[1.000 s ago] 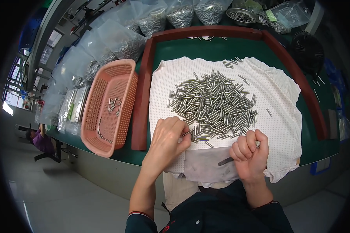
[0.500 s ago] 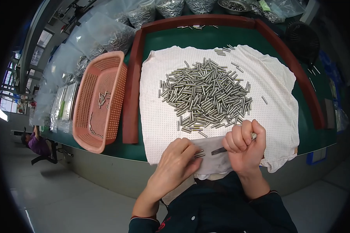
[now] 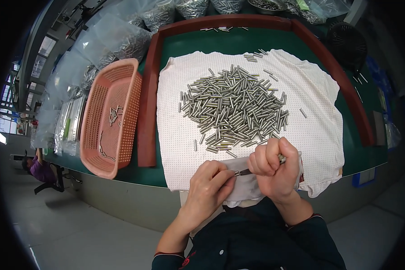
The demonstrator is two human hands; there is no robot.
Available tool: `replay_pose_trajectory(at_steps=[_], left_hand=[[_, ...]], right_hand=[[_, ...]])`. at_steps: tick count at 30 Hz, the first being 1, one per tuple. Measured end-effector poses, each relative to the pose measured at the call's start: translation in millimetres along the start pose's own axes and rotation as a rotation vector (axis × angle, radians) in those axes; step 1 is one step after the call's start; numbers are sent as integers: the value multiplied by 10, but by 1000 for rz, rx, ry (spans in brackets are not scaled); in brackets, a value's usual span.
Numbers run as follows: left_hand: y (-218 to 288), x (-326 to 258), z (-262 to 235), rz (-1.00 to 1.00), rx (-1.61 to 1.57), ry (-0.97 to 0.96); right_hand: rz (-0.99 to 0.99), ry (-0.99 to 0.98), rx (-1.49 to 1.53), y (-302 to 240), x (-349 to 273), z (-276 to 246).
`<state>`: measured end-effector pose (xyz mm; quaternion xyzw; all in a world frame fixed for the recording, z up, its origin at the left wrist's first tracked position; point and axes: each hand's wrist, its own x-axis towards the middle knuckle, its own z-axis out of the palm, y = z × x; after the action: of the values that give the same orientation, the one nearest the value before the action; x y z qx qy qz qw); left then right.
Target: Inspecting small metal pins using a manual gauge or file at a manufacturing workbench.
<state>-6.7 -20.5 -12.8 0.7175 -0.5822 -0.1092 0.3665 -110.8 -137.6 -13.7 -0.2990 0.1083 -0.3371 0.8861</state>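
My left hand (image 3: 207, 184) pinches short metal pins (image 3: 236, 173) between thumb and fingers, their ends sticking out to the right. In a fist, my right hand (image 3: 274, 173) grips a hand tool with a narrow dark blade (image 3: 245, 172); its pale handle end (image 3: 281, 158) shows above the fist. The blade's tip meets the pin ends, or nearly so. Beneath both hands lies a grey cloth (image 3: 244, 188). Just beyond them a big heap of metal pins (image 3: 236, 108) covers the middle of a white dotted cloth (image 3: 319, 135).
A red-brown wooden border (image 3: 147, 135) frames the green tabletop (image 3: 202, 42). Left of it stands a pink plastic basket (image 3: 86, 139) with a few pins inside. Bags of pins (image 3: 121, 42) line the back and left. A person (image 3: 42, 168) sits far left.
The blade has moved left, from apart to the pin ends at my left fingers. My right hand shifted slightly left with it. The whole view has also shifted a little.
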Motion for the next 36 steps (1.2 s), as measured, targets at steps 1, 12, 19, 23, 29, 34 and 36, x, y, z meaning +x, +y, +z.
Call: replay_pose_trajectory(at_steps=[1, 12, 19, 23, 29, 34, 36], left_hand=[[-2, 0, 6, 0, -2, -1], [-11, -14, -3, 0, -18, -25], [-34, -24, 15, -4, -21, -13], [-60, -40, 44, -9, -40, 7], [-62, -16, 23, 32, -44, 12], [-91, -32, 39, 55, -53, 2], [-81, -74, 54, 26, -53, 29]], right_hand=[[5, 2, -7, -2, -2, -5], [22, -16, -15, 13, 0, -25], [-6, -42, 29, 52, -25, -31], [-42, -69, -194, 84, -56, 44], [-135, -133, -349, 126, -72, 173], [-38, 15, -230, 129, -22, 84], [66, 40, -13, 37, 28, -18]])
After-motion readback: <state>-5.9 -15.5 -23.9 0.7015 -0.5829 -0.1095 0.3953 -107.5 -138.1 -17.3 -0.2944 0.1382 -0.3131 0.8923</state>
